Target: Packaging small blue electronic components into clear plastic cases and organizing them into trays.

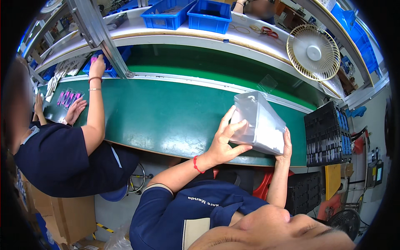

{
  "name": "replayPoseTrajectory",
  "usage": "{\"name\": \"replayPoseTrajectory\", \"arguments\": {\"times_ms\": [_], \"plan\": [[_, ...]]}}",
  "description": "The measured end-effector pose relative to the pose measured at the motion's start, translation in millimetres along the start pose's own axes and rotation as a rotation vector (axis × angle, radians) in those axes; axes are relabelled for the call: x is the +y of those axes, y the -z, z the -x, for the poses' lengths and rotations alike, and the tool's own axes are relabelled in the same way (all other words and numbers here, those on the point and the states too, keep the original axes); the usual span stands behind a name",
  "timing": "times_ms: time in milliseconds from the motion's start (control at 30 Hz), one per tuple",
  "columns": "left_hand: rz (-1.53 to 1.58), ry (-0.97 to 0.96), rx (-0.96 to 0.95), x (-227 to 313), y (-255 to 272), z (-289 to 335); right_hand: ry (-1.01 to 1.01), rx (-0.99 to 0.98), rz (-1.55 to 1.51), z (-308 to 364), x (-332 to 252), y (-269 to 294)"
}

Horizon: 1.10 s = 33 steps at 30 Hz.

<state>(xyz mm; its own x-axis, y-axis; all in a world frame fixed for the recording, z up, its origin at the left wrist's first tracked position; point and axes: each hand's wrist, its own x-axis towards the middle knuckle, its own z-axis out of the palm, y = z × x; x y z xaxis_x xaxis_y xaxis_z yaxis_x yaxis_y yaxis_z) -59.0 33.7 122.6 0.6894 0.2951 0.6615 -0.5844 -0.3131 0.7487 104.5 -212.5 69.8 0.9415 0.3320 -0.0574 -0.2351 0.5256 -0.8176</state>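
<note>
A clear plastic box (260, 125), tilted, is held between my two hands just above the near right part of the green bench (166, 112). Against its left side lie the spread fingers of my left hand (225, 139), a red cord bracelet on that wrist. My right hand (286, 146) grips the box at its right end, thumb and fingers partly hidden behind the edge. White, paper-like material shows through the box wall. Behind the box, a small clear plastic piece (267, 83) lies near the bench's rear rail.
At left a co-worker (62, 154) reaches into a blue bin (109, 68), beside pink-and-black packed pieces (70, 98). Blue bins (209, 16), red-handled scissors (269, 32) and a fan (313, 53) are at the upper shelf. Stacked black trays (327, 135) stand right.
</note>
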Motion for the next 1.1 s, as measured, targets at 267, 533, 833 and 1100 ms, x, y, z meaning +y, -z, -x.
{"name": "replayPoseTrajectory", "arguments": {"times_ms": [267, 533, 833, 1100], "plan": [[-0.078, -0.024, 0.022, 0.5, 7.8, -8.2, 0.024, -0.223, 0.032, -2.5, -48.5, -27.0], [-0.114, 0.035, 0.018, 26.3, 21.0, -18.5, -0.014, -0.363, 0.081, -5.0, -82.4, -11.8], [-0.546, -0.192, 0.203, 38.5, 16.9, -7.8, -0.027, -0.001, -0.142, -8.2, -59.9, -62.2], [-0.627, -0.14, 0.235, 36.7, 10.0, -19.1, -0.153, -0.106, 0.477, -66.6, -11.4, -75.4]]}}
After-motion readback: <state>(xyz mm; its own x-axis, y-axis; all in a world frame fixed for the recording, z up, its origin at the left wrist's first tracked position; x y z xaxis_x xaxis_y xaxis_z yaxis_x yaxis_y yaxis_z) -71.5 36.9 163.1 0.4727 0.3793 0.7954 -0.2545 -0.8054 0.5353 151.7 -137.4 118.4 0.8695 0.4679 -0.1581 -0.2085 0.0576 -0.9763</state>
